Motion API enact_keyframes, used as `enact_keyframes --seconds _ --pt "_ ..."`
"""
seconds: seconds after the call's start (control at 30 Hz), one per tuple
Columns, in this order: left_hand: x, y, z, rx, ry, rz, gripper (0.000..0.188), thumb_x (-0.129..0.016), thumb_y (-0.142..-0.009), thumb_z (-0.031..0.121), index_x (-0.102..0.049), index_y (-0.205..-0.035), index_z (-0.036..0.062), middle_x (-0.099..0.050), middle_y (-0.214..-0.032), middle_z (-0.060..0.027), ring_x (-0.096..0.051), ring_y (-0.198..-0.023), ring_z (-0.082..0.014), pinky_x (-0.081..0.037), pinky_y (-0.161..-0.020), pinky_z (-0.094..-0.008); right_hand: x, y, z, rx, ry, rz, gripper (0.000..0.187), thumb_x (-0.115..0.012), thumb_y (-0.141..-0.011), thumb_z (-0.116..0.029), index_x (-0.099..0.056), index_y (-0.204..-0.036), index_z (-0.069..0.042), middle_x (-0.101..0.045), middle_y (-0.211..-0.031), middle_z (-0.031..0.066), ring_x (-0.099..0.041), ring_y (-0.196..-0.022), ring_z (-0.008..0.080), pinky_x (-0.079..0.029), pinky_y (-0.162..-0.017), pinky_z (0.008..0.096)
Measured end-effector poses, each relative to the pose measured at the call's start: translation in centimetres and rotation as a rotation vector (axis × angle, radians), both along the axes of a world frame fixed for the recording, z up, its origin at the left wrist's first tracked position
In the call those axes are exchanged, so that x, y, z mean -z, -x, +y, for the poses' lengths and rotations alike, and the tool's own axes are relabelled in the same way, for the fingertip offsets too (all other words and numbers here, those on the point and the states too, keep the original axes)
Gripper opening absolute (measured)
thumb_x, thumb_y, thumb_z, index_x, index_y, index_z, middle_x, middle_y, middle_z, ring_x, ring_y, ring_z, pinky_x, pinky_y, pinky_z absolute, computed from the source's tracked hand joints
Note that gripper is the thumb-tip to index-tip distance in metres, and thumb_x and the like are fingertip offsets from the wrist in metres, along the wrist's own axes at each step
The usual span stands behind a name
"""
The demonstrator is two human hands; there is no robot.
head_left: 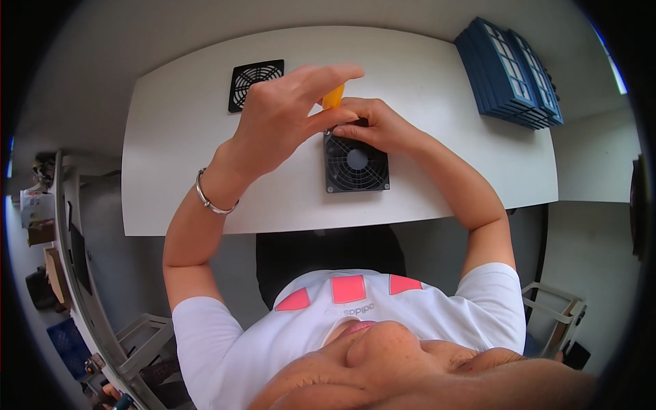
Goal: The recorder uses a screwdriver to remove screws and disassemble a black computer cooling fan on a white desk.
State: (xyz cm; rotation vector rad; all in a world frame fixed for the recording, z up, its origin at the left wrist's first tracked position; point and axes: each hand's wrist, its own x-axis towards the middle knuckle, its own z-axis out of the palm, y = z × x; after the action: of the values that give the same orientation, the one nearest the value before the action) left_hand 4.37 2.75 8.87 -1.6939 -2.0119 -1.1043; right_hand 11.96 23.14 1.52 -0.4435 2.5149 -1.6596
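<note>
A square black cooling fan (356, 159) with a wire guard and grey hub lies on the table in front of me, metal fastener heads at its near corners. My left hand (287, 109), bracelet on the wrist, is closed around an upright yellow-handled screwdriver (333, 98) over the fan's far left corner; its tip is hidden by fingers. With thumb and fingers, my right hand (372, 124) grips the far edge of the fan by that same corner. Beyond my left hand is a black square fan grille (255, 83), partly covered by it.
The white table (437, 171) has curved-looking edges in this view. Blue stacked frames or trays (509, 75) stand at its far right corner. A grey rack (72, 253) with assorted items is at the left, and a metal stand (553, 304) at the lower right.
</note>
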Motion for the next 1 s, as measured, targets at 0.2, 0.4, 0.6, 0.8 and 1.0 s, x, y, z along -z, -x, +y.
enact_keyframes --seconds 0.2,0.4,0.6,0.8,1.0 --pt "-3.3 -0.4 2.3 -0.257 0.439 0.21 0.026 -0.071 -0.091 0.03 -0.065 -0.105 0.0089 -0.07 -0.084 -0.0077 -0.067 -0.068 -0.0223 -0.051 -0.059 -0.0308 0.3 -0.1 0.1 -0.021 0.003 0.045 0.013 -0.066 -0.095 -0.009 -0.071 -0.107 -0.006 -0.07 -0.102 0.0043 -0.064 -0.095 0.0161 -0.052 -0.087 0.0312" --pt "-2.5 0.8 1.8 -0.089 0.2 0.166 0.023 -0.068 -0.093 0.031 -0.063 -0.093 0.0085 -0.065 -0.071 -0.0065 -0.061 -0.059 -0.0247 -0.047 -0.055 -0.0336 -0.1 -0.1 -0.1 -0.016 0.06 -0.075 0.013 -0.065 -0.095 -0.008 -0.07 -0.106 -0.004 -0.071 -0.112 0.0043 -0.065 -0.097 0.0155 -0.052 -0.09 0.0309" --pt "-3.1 0.5 1.3 -0.135 0.188 0.162 0.034 -0.071 -0.088 0.038 -0.061 -0.074 0.0087 -0.058 -0.059 -0.0054 -0.052 -0.049 -0.0215 -0.04 -0.048 -0.0316 -0.3 0.1 -0.2 -0.044 -0.071 0.044 0.013 -0.07 -0.093 -0.011 -0.07 -0.102 -0.003 -0.072 -0.108 0.0027 -0.063 -0.086 0.0148 -0.051 -0.078 0.0301" --pt "-2.9 0.7 1.6 -0.212 -0.01 0.223 0.038 -0.071 -0.086 0.038 -0.057 -0.065 0.0086 -0.053 -0.053 -0.0045 -0.049 -0.045 -0.0205 -0.038 -0.046 -0.0314 -1.3 0.0 -1.3 0.053 -0.176 -0.038 0.015 -0.075 -0.088 -0.017 -0.072 -0.096 -0.005 -0.071 -0.098 0.0032 -0.061 -0.077 0.0183 -0.05 -0.07 0.032" --pt "-4.0 1.0 0.3 -0.263 -0.037 0.182 0.036 -0.069 -0.086 0.035 -0.058 -0.066 0.0071 -0.055 -0.054 -0.0052 -0.05 -0.045 -0.0208 -0.038 -0.047 -0.033 -1.9 -0.9 -2.0 0.099 -0.432 0.273 0.01 -0.075 -0.085 -0.014 -0.072 -0.093 -0.009 -0.069 -0.09 0.0048 -0.064 -0.081 0.0245 -0.052 -0.073 0.0371"
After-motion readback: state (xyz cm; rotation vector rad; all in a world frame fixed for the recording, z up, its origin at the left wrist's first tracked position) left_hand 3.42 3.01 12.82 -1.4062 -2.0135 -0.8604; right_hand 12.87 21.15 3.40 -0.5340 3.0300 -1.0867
